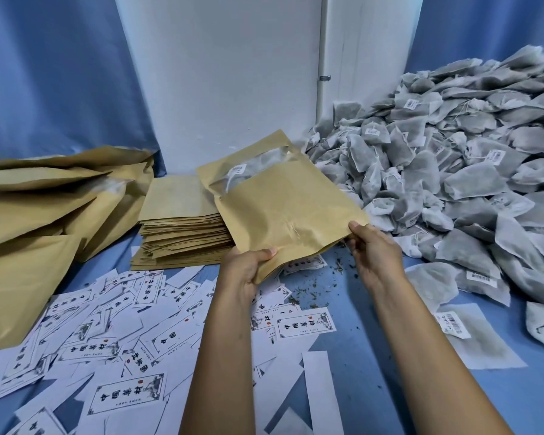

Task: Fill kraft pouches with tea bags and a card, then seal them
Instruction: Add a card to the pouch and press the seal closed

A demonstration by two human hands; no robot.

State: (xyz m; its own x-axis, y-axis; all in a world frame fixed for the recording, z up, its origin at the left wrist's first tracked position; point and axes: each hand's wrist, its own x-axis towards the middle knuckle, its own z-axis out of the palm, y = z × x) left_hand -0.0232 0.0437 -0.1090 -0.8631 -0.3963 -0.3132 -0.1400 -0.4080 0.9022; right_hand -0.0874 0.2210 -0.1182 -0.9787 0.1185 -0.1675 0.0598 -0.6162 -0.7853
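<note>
A large heap of tea bags (446, 171) was piled at the right. A filled kraft pouch (283, 202) was held above the blue table (352, 334), pinched by left hand (245, 271) and right hand (374, 252).

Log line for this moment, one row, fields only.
step: pouch in hand | left hand: grips pouch near edge | right hand: pinches pouch corner | contents: tea bag visible in window | seal: unclear

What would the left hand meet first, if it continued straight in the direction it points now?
Probably the stack of empty kraft pouches, just beyond the held pouch that the left hand grips; depth is unclear from this single view.
</note>
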